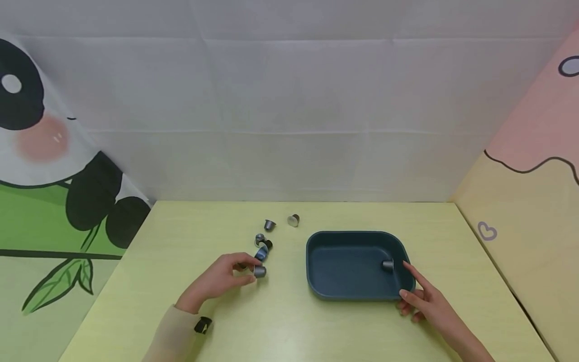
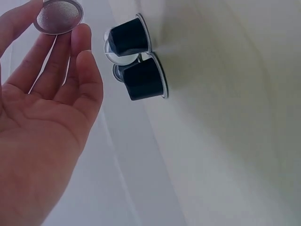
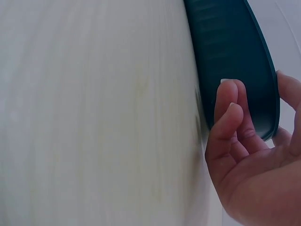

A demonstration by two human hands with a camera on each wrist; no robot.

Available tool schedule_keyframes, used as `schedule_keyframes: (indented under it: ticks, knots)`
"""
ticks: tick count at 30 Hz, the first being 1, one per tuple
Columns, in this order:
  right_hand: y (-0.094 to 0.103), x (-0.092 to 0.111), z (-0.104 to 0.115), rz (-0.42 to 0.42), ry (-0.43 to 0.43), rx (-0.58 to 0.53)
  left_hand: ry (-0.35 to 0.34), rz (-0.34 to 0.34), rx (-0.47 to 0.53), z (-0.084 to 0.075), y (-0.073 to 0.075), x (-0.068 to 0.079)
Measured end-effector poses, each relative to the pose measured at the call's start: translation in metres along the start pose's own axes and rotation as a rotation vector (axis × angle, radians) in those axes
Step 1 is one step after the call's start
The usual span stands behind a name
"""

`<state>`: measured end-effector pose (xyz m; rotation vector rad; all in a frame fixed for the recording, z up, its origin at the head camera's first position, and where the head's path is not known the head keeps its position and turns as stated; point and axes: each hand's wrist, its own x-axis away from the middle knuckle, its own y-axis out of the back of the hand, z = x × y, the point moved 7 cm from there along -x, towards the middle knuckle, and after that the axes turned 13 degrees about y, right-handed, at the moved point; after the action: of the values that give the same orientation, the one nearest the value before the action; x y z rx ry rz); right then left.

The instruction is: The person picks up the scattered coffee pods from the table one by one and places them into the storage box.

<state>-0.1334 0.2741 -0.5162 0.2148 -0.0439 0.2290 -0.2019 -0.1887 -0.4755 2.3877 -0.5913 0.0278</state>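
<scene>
My left hand point(image 1: 220, 276) pinches a grey coffee capsule point(image 1: 260, 271) between thumb and fingertips, above the table. In the left wrist view the capsule's round foil lid point(image 2: 59, 16) faces the camera. Just beyond the fingers lie a blue capsule point(image 1: 261, 253) and others in a small cluster, partly overlapping. At the right, my right hand point(image 1: 427, 301) holds the front right corner of a dark teal tray point(image 1: 316, 291), thumb and index finger at the rim. Its other fingers curl against the tray's outer wall point(image 3: 235, 47). One grey capsule point(image 1: 387, 265) lies inside the tray's right side.
Behind the cluster, a grey capsule point(image 1: 269, 225) and a pale-lidded capsule point(image 1: 293, 220) lie apart on the yellow table point(image 1: 280, 327). A white cloth wall point(image 1: 289, 125) rises at the back edge, with printed panels on both sides.
</scene>
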Motion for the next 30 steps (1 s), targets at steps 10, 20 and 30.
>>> schedule_keyframes:
  ticks: [10, 20, 30]
  knots:
    - [-0.001, 0.0, 0.0, 0.016, 0.012, -0.018, -0.036, 0.019, 0.014, -0.02, -0.004, -0.009]
    - [0.0, 0.0, 0.0, 0.0, 0.005, -0.007, -0.047, 0.038, 0.037, -0.039, -0.01, -0.023]
    - [0.0, 0.001, -0.001, 0.011, 0.021, -0.026, -0.121, 0.044, 0.022, -0.064, -0.016, -0.037]
